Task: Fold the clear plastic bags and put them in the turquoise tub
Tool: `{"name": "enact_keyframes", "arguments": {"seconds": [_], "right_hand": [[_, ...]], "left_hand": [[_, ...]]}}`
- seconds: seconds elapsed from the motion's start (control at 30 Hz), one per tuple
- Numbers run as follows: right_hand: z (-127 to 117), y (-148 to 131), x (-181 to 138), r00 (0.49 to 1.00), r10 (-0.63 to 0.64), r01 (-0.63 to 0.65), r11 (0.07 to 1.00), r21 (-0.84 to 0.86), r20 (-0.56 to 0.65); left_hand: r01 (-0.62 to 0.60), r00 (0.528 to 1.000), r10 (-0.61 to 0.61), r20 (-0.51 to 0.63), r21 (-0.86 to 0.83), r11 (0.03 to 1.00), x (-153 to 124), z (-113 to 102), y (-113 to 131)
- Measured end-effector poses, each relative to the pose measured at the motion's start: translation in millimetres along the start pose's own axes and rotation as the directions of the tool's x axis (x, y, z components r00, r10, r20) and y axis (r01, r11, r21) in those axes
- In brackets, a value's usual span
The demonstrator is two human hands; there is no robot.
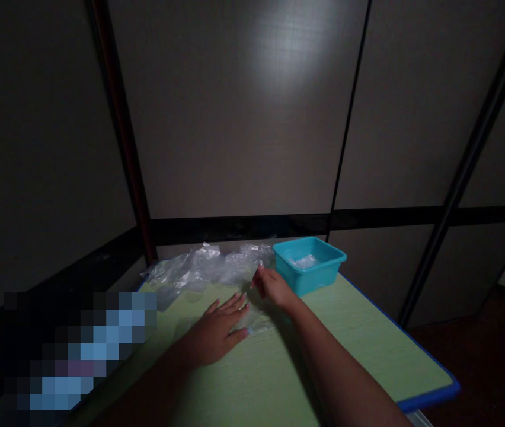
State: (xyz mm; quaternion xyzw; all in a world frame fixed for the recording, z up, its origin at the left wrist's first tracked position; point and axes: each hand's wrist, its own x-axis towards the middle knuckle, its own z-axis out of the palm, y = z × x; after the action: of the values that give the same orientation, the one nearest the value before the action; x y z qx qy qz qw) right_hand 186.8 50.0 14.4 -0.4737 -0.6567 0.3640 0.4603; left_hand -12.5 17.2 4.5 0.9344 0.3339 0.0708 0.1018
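My left hand lies palm down with its fingers spread, pressing on a thin clear plastic piece that looks like a flat bag. Just beyond it to the right, my right hand is raised a little over the table, fingers curled and thumb pointing up. Whatever those curled fingers hold, if anything, cannot be made out. Close behind the right hand stands a turquoise plastic basin. Inside the basin rests a small whitish, clear-looking packet.
Crumpled clear plastic sheeting covers the table's far left part. The pale green table has a blue edge at the right. Dark panelled cabinet doors rise directly behind it. A blurred-out patch hides the area at left.
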Motion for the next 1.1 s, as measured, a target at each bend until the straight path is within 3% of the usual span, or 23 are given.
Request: {"name": "enact_keyframes", "arguments": {"seconds": [0.07,0.2,0.37,0.6,0.77,0.9,1.0,1.1], "right_hand": [[7.7,-1.8,0.5,0.997,-0.037,0.030,0.992,0.119,0.060],[21.3,3.1,-0.1,0.980,0.007,-0.053,0.973,0.224,0.198],[15.4,8.5,-1.7,0.965,0.048,-0.120,0.955,0.272,0.257],[-15.6,9.8,-3.6,0.924,0.164,-0.186,0.982,0.031,0.345],[-24.0,8.0,-2.9,0.950,0.192,-0.172,0.980,-0.100,0.247],[-14.3,4.1,-1.4,0.963,0.076,-0.096,0.993,0.066,0.260],[-1.6,5.5,-1.5,0.919,0.062,-0.163,0.960,0.229,0.390],[3.4,8.2,-2.9,0.880,0.119,-0.243,0.945,0.221,0.459]], "left_hand": [[0.005,1.000,-0.005,-0.004,-0.003,1.000,0.2,-0.3,0.7],[0.002,1.000,-0.002,-0.003,-0.007,1.000,0.6,-0.9,0.9],[0.007,1.000,-0.007,0.009,-0.002,1.000,0.6,0.3,-1.0],[0.003,1.000,-0.003,0.005,-0.016,1.000,-0.5,1.6,-3.2],[0.006,1.000,-0.006,0.001,-0.019,1.000,-1.0,1.4,-3.2],[0.011,1.000,-0.011,0.000,-0.018,1.000,-1.0,1.9,-2.8],[0.007,1.000,-0.007,-0.009,-0.010,1.000,0.1,2.9,-3.5],[0.004,1.000,-0.004,-0.011,-0.006,1.000,1.3,3.8,-4.7]]}}
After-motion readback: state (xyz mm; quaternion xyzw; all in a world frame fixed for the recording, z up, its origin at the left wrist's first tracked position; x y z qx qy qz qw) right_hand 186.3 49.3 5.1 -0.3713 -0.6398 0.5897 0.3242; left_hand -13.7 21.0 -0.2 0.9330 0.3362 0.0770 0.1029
